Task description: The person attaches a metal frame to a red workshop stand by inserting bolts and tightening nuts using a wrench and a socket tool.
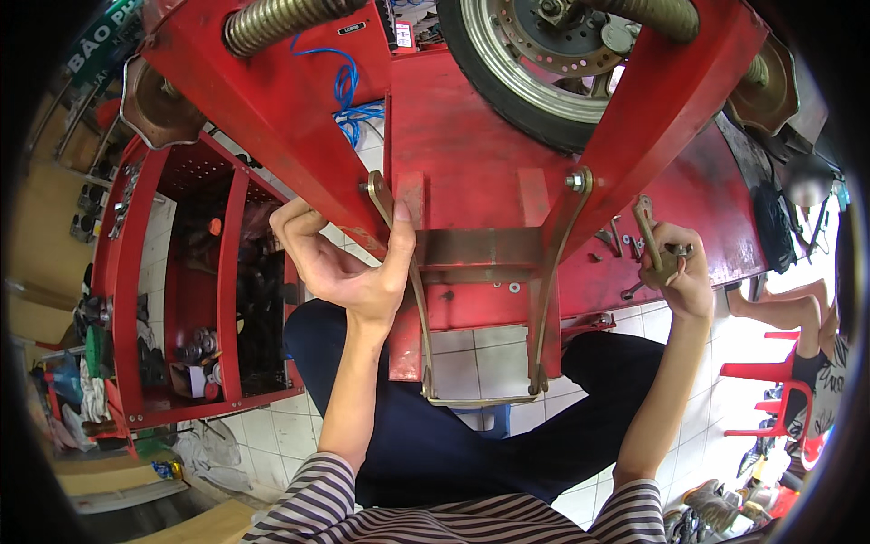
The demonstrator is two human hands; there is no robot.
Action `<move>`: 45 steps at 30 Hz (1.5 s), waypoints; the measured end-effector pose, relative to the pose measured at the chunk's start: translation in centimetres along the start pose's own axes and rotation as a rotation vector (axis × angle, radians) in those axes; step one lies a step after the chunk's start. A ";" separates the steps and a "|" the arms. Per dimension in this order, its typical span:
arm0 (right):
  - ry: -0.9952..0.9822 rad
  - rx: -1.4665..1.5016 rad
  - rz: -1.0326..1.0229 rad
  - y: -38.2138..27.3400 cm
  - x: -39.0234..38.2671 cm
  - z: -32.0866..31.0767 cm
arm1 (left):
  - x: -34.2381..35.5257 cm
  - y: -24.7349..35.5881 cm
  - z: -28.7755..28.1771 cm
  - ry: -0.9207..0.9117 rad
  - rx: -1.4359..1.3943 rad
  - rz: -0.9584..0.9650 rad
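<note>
At nine o'clock, the left hand [355,272] is curling, thumb along the metal strap [420,304], perhaps steadying it, its grip unclear; at three, the right hand [686,279] is gripping a wrench [648,228].

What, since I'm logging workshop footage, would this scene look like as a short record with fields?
Left hand: thumb against one side of a U-shaped metal bracket; full grip unclear
Right hand: holds a wrench
Bracket position: spans two slanted red arms; hex nut visible at its right upper end
Beyond: motorcycle wheel with perforated brake disc; blue hose, looped
Left side: red shelf unit holding assorted parts
Right side: red plastic stools; another person's bare legs
Floor: white tiles
</note>
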State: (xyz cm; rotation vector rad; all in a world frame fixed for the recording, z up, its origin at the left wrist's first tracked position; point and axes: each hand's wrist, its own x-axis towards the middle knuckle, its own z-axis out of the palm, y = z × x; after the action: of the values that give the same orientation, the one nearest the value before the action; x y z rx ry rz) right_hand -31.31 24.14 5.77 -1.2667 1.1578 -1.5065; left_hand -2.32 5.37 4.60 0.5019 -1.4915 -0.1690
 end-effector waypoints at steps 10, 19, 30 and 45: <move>0.049 -0.055 0.032 -0.5 -0.9 -1.0 | 0.3 0.9 0.0 -0.067 0.002 -0.017; 0.450 -1.053 0.442 2.4 0.2 -4.2 | -0.3 1.2 0.5 0.032 -0.071 -0.048; 0.485 -1.384 0.656 5.1 0.5 -3.6 | 0.0 0.1 0.0 0.009 -0.097 -0.026; 0.534 -1.131 0.476 3.8 1.1 -2.1 | -0.3 -0.6 -0.7 -0.041 -0.047 -0.023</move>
State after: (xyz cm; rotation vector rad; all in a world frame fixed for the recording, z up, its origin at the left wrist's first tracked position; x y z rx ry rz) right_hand -33.38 22.43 2.17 -1.0873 2.6632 -0.7833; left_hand -1.51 5.15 4.10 0.4806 -1.5192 -0.2327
